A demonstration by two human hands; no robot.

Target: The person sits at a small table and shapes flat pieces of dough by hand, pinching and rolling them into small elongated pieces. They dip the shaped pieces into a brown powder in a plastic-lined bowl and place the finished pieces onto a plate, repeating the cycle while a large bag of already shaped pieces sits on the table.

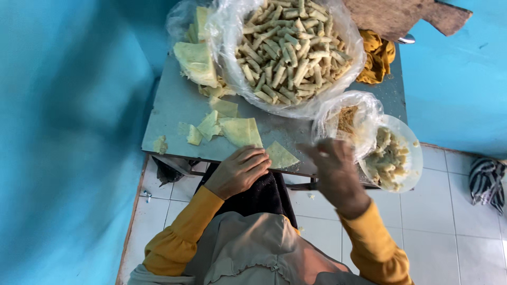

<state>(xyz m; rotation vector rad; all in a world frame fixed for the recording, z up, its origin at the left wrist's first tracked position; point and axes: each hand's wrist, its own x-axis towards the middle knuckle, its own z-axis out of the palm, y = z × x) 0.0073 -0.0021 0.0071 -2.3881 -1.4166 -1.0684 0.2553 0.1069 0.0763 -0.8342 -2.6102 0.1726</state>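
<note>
Your left hand (238, 171) lies loosely curled beside a wrapper (280, 156) on the surface (169, 113), while your blurred right hand (334, 168), its grip unclear, hovers near the bowl (411, 138).

Both arms in yellow sleeves reach forward, the left hand (238, 171) lying palm down with its fingers (257, 157) curled loosely, while the right hand (336, 168) is raised, blurred, its fingers bunched together.

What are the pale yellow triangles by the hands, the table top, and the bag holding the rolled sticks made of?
Triangular sheets: probably thin dough, matte, pale, limp, with cut edges. Table top: seemingly sheet metal, grey, dull sheen, thin edge. Bag: clear plastic film, glossy and crinkled. The left hand rests by one sheet.
</note>
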